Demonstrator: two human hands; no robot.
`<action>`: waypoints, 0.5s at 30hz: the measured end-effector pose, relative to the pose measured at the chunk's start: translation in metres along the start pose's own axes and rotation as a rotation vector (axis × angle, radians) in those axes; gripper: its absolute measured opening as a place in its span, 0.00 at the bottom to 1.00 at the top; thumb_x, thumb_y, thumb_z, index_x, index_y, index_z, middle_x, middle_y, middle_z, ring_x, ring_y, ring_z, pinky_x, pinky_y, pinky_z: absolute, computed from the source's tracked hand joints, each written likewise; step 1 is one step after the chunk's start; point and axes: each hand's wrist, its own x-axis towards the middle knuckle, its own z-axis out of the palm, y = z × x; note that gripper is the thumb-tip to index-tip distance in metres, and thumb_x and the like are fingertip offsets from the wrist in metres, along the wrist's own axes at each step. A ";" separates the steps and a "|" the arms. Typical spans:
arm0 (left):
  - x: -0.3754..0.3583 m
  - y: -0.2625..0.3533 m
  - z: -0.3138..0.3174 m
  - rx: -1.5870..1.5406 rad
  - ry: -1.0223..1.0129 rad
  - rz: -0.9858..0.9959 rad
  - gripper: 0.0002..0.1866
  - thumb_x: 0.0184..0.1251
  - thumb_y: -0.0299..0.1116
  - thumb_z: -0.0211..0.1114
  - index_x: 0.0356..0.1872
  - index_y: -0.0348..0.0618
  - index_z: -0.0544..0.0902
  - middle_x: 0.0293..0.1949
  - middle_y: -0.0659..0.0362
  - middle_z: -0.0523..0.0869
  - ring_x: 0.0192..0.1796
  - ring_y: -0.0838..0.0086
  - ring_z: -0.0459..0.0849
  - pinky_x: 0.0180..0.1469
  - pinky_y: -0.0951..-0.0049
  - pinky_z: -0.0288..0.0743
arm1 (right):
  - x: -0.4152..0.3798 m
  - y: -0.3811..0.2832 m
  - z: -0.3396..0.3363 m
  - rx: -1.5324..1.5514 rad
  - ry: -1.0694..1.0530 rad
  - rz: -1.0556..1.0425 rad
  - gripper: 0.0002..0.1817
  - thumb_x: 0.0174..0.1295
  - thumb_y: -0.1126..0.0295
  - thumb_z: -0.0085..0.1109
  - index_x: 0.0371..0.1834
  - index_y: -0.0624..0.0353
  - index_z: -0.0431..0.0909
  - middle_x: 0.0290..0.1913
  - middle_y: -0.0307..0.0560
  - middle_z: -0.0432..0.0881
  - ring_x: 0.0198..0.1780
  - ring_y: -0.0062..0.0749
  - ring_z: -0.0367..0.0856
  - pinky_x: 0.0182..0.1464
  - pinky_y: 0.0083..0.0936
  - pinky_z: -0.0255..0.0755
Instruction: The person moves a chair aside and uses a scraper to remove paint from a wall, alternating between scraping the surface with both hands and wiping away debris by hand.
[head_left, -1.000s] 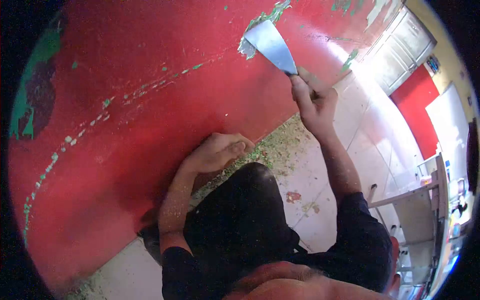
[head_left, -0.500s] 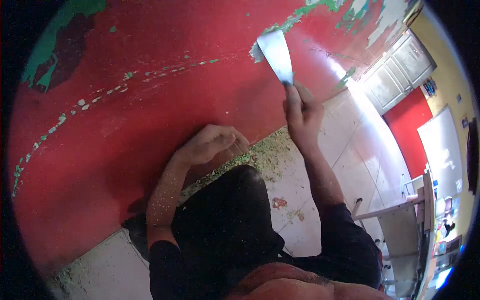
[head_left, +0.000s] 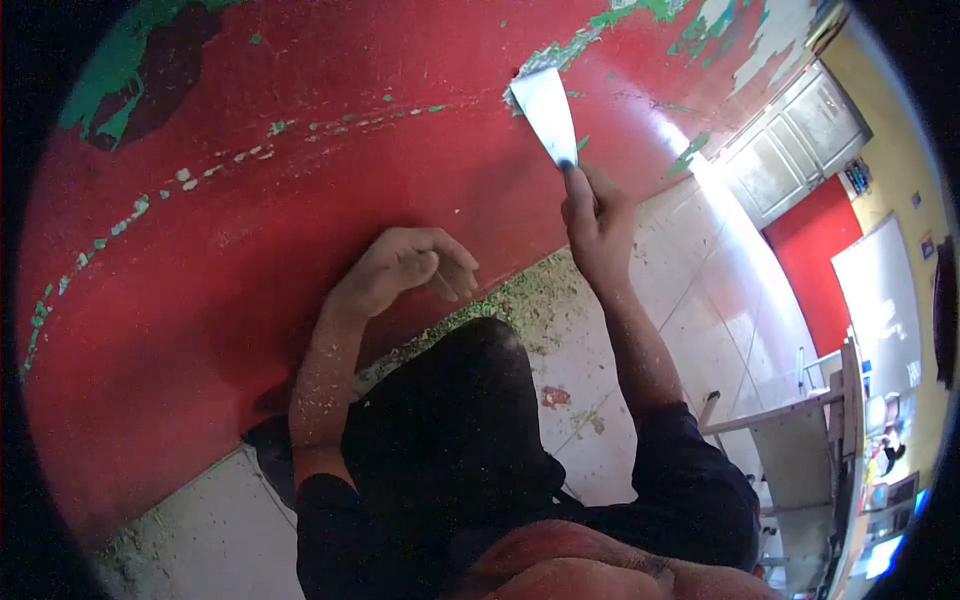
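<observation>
My right hand (head_left: 602, 225) is wrapped round the handle of a paint scraper (head_left: 546, 112). The wide metal blade lies against the red wall (head_left: 330, 190), at the lower end of a scraped patch (head_left: 545, 62) showing pale and green layers. My left hand (head_left: 405, 268) holds nothing; its fingers are loosely bent and apart, close to the lower wall above my bent knee. Bits of paint dust stick to my left forearm.
Paint flakes (head_left: 545, 300) lie along the foot of the wall on the pale floor tiles (head_left: 690, 280). Peeling green paint (head_left: 110, 75) shows at upper left. To the right are a door (head_left: 795, 140), a whiteboard (head_left: 885, 295) and a wooden table (head_left: 790, 450).
My left hand has lifted slightly up and to the left. The scraper has shifted a little, and more pale surface shows above its blade edge.
</observation>
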 end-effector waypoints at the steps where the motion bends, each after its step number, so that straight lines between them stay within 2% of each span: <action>1: 0.000 -0.001 -0.001 0.003 -0.024 0.033 0.31 0.65 0.58 0.54 0.44 0.33 0.78 0.36 0.52 0.85 0.39 0.69 0.85 0.41 0.70 0.79 | -0.003 0.002 0.000 0.002 0.018 -0.013 0.14 0.66 0.65 0.53 0.45 0.64 0.80 0.19 0.46 0.74 0.22 0.19 0.71 0.28 0.23 0.67; 4: 0.002 -0.006 -0.002 -0.203 -0.054 0.110 0.31 0.66 0.58 0.53 0.44 0.32 0.78 0.36 0.52 0.85 0.39 0.69 0.85 0.41 0.70 0.79 | -0.005 0.008 0.005 0.016 0.058 -0.068 0.14 0.65 0.65 0.53 0.45 0.64 0.80 0.18 0.46 0.73 0.22 0.19 0.71 0.27 0.21 0.67; 7: -0.005 -0.004 -0.004 -0.059 -0.036 0.051 0.31 0.67 0.57 0.51 0.47 0.32 0.77 0.36 0.52 0.85 0.39 0.69 0.85 0.41 0.69 0.79 | -0.001 0.006 0.006 0.016 -0.006 0.033 0.13 0.66 0.65 0.53 0.44 0.64 0.81 0.18 0.45 0.74 0.21 0.19 0.70 0.27 0.21 0.66; 10: -0.001 0.002 0.005 -0.013 -0.002 -0.016 0.29 0.71 0.54 0.48 0.50 0.33 0.76 0.41 0.52 0.84 0.44 0.69 0.83 0.47 0.68 0.77 | 0.000 -0.005 0.012 0.107 0.008 -0.023 0.13 0.66 0.66 0.51 0.45 0.64 0.80 0.21 0.45 0.78 0.23 0.19 0.73 0.29 0.22 0.68; 13: 0.035 -0.019 0.041 -0.033 0.454 -0.152 0.27 0.74 0.51 0.43 0.54 0.34 0.74 0.48 0.51 0.81 0.50 0.68 0.81 0.53 0.66 0.74 | -0.002 -0.012 0.009 0.030 -0.012 -0.089 0.15 0.67 0.68 0.50 0.51 0.64 0.78 0.25 0.45 0.81 0.26 0.19 0.74 0.31 0.22 0.70; 15: 0.059 -0.012 0.055 -0.166 0.566 -0.050 0.27 0.75 0.49 0.41 0.55 0.34 0.72 0.51 0.49 0.79 0.53 0.67 0.79 0.55 0.65 0.72 | -0.005 -0.009 0.009 0.040 0.029 -0.117 0.16 0.67 0.70 0.49 0.54 0.64 0.76 0.29 0.48 0.82 0.29 0.20 0.77 0.34 0.23 0.72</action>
